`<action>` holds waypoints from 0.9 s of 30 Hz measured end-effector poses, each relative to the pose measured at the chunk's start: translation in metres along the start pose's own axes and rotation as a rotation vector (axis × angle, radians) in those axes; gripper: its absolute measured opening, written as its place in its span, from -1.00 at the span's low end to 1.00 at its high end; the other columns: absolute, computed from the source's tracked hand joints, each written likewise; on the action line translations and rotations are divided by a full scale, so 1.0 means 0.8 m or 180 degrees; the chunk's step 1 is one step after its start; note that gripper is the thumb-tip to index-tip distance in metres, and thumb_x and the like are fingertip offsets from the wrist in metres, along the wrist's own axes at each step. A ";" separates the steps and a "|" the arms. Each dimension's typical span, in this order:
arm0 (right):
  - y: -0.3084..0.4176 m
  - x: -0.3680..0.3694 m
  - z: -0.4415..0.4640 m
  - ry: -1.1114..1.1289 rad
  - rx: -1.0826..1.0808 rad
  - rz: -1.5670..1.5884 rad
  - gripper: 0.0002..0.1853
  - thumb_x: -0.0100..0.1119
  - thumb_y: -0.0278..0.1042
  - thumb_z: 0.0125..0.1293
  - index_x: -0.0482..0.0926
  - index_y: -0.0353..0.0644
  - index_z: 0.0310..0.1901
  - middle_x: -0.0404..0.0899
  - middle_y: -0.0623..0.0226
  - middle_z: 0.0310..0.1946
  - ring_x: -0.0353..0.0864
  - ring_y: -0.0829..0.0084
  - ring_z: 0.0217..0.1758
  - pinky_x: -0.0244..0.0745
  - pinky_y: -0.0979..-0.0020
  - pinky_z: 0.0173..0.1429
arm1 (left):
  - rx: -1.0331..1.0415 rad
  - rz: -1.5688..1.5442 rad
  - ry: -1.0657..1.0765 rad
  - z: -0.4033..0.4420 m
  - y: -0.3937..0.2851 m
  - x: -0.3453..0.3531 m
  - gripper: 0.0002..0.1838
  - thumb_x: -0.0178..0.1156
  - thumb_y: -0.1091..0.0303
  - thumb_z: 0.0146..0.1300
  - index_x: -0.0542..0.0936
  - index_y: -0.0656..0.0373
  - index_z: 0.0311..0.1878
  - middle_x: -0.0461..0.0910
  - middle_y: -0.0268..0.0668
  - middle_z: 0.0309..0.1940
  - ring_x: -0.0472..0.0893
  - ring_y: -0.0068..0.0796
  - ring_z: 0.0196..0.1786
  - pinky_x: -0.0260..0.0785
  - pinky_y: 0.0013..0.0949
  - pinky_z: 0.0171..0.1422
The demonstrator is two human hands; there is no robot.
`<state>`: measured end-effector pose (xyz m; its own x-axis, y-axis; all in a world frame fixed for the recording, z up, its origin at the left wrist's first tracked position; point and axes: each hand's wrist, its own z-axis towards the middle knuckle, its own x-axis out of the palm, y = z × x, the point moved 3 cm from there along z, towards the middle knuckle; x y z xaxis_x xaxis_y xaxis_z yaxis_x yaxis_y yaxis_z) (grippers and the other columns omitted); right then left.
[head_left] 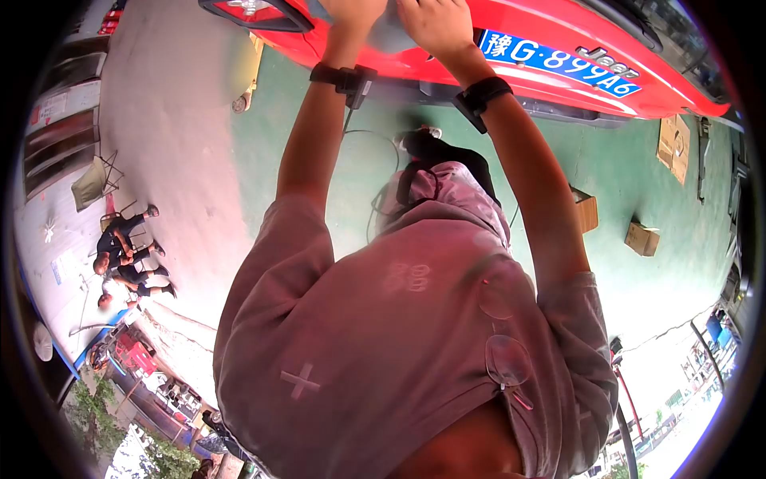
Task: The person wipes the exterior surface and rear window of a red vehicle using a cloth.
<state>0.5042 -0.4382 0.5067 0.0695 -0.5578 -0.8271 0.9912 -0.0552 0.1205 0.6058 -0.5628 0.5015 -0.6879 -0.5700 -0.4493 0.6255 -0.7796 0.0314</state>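
The left hand [351, 14] and right hand [437, 22] are at the glossy, curved red car [538, 17], a blurred grey patch [389, 33] between them. Cut by the top edge, their grip cannot be told. The flat blue plate [558, 62] sits beside the right wrist. Smooth green floor [267, 144] spreads past 2 cardboard boxes [642, 239].

Vehicle workshop, open-sided: red Jeep [550, 76] over green-painted floor [319, 160]; cardboard boxes [642, 238], clutter at edges.
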 end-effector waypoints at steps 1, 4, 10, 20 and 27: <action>0.003 0.005 -0.009 -0.0216 -0.0178 0.0027 -0.48 0.07 -0.21 0.38 0.48 -0.11 0.36 0.50 0.24 0.39 0.57 0.33 0.34 0.51 0.16 0.21 | -0.0084 -0.0229 -0.0022 -0.012 -0.006 -0.005 -0.64 0.11 0.22 0.32 0.53 0.44 -0.16 0.46 0.30 0.23 0.32 0.35 0.44 -0.07 0.40 0.58; 0.022 0.003 -0.024 -0.0554 -0.0592 -0.0192 -0.49 0.03 -0.26 0.37 0.48 -0.14 0.35 0.40 0.15 0.45 0.38 0.24 0.51 0.42 0.18 0.37 | -0.1043 -0.0073 0.2822 -0.061 -0.014 -0.020 -0.60 0.06 0.17 0.42 0.57 0.38 0.04 0.54 0.17 0.15 0.45 0.26 0.27 0.07 0.33 0.52; -0.012 -0.056 -0.110 -0.0910 0.0089 0.0723 -0.68 0.13 -0.26 0.28 0.54 -0.11 0.05 0.56 0.36 0.18 0.56 0.34 0.26 0.64 0.31 0.02 | -0.0957 -0.2183 0.0485 -0.088 -0.151 -0.068 -0.78 0.06 0.41 0.45 0.54 0.41 -0.03 0.60 0.10 0.03 0.62 -0.07 0.05 0.46 -0.07 0.15; -0.164 -0.263 -0.392 -0.0963 0.1497 0.0934 -0.69 0.19 -0.36 0.30 0.50 -0.22 0.05 0.51 0.16 0.16 0.62 0.10 0.16 0.65 0.19 0.12 | -0.0194 -0.3293 0.1973 -0.067 -0.489 -0.144 -0.69 0.05 0.53 0.42 0.56 0.41 0.16 0.64 0.17 0.00 0.64 0.23 0.03 0.49 -0.05 0.10; -0.262 -0.480 -0.647 -0.1288 0.2503 0.0809 -0.54 0.23 -0.53 0.15 0.41 -0.33 0.11 0.41 -0.06 0.21 0.58 -0.10 0.10 0.62 0.08 0.08 | 0.0820 -0.4092 0.2860 -0.060 -0.814 -0.231 -0.73 0.08 0.53 0.40 0.57 0.38 0.11 0.62 0.10 -0.04 0.63 0.14 0.02 0.48 -0.07 0.06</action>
<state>0.3281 0.2167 0.5150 0.0831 -0.8692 -0.4874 0.5791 -0.3559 0.7335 0.3430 0.0625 0.5210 -0.1956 0.7343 -0.6501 -0.3167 -0.6746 -0.6667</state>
